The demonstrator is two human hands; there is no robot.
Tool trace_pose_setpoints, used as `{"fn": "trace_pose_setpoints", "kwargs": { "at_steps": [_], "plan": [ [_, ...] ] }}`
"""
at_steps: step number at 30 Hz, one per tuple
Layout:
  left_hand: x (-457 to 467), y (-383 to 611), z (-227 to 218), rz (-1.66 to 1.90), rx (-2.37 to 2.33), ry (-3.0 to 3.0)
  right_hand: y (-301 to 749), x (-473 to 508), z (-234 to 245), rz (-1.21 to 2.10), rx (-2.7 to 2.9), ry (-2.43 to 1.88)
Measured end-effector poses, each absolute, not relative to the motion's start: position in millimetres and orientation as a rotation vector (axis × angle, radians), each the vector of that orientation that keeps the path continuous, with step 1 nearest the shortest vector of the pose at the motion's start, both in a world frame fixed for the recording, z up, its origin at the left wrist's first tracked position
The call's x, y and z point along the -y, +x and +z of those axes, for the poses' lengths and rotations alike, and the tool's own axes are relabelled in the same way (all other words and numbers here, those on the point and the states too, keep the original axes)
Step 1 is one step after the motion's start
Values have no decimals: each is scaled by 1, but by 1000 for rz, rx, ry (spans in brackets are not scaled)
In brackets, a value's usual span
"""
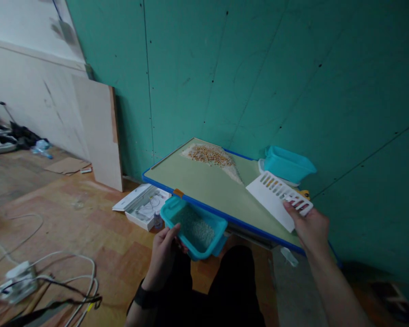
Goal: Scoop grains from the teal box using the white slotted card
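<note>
My left hand is closed on the near rim of a teal plastic basin, which it holds just below the table's front edge. Pale small grains lie inside the basin. In my right hand is a white flat scraper with a row of slots along one side, its straight edge over the right part of the tabletop. A pile of yellowish kernels mixed with pale grains is spread at the back of the table, trailing off to the right.
A second teal basin stands at the table's back right against the green wall. An opened white box sits on the floor, left of the held basin. A board leans on the wall; cables and a power strip lie lower left.
</note>
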State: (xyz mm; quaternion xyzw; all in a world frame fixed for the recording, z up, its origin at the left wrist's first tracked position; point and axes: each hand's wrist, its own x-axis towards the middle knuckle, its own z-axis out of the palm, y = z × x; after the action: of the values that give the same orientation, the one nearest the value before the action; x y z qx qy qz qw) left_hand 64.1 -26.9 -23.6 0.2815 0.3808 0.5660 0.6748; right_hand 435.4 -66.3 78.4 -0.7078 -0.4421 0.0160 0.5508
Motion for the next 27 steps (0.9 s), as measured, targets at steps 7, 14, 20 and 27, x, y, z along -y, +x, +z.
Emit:
{"fn": "trace_pose_setpoints", "kwargs": {
  "at_steps": [7, 14, 20, 27],
  "plan": [
    [30, 64, -30, 1253, -805, 606, 437, 50, 74, -304, 1159, -1861],
    [30, 64, -31, 1252, -799, 608, 425, 15, 76, -347, 1259, -1811],
    [29, 63, -35, 1257, -819, 625, 415, -15, 78, -292, 1278, -1813],
    [28, 62, -36, 1249, -804, 603, 409, -51, 81, -220, 1312, -1824]
  ]
}}
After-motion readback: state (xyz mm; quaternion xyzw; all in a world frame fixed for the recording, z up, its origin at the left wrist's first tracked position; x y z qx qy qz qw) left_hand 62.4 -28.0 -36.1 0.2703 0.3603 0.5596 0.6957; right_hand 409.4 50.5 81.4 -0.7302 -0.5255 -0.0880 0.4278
